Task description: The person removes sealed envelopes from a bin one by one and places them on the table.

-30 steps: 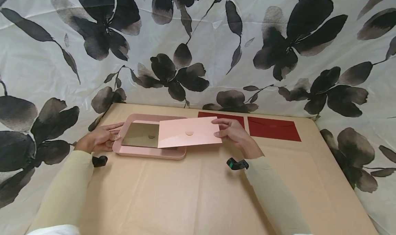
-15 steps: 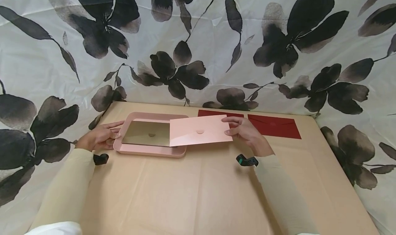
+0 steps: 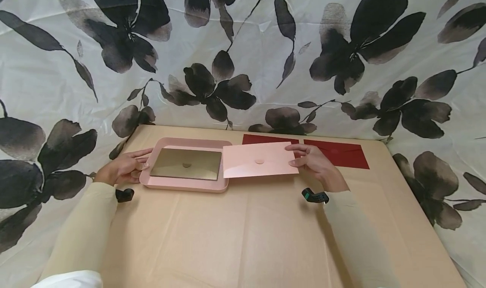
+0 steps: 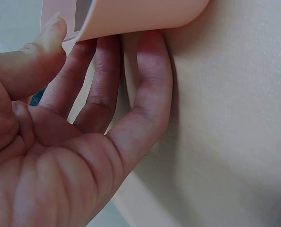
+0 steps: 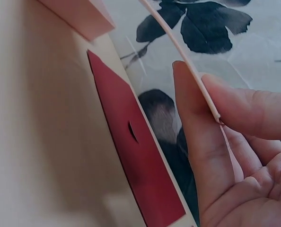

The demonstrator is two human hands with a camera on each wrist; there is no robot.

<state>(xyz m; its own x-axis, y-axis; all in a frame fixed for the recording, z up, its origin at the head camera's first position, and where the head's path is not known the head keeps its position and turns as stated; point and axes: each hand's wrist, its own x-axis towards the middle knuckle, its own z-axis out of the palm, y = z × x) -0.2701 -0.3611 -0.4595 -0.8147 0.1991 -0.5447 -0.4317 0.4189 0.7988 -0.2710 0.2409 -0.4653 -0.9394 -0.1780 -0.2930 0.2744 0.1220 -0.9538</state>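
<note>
A pink envelope [image 3: 250, 165] with a round notch on its flap is pinched at its right end between the thumb and fingers of my right hand [image 3: 317, 165]. In the right wrist view the envelope [image 5: 185, 54] appears edge-on, thin and slightly curved. It hangs just right of a pink tray [image 3: 190, 143], overlapping the tray's right rim in the head view. A gold envelope [image 3: 182, 165] lies flat inside the tray. At the tray's left end, my left hand [image 3: 123, 169] holds the rim. The left wrist view shows its thumb [image 4: 55, 33] at the rim and fingers beneath.
Two red envelopes lie along the table's back edge: one red envelope [image 3: 338, 154] on the right, another red envelope [image 3: 265, 139] partly hidden behind the pink one. A white cloth [image 3: 273, 47] with dark flowers hangs behind the beige table [image 3: 247, 237].
My right hand has moved right with the pink envelope, drawing it off the gold envelope, which now shows whole. The left hand and tray have stayed in place.
</note>
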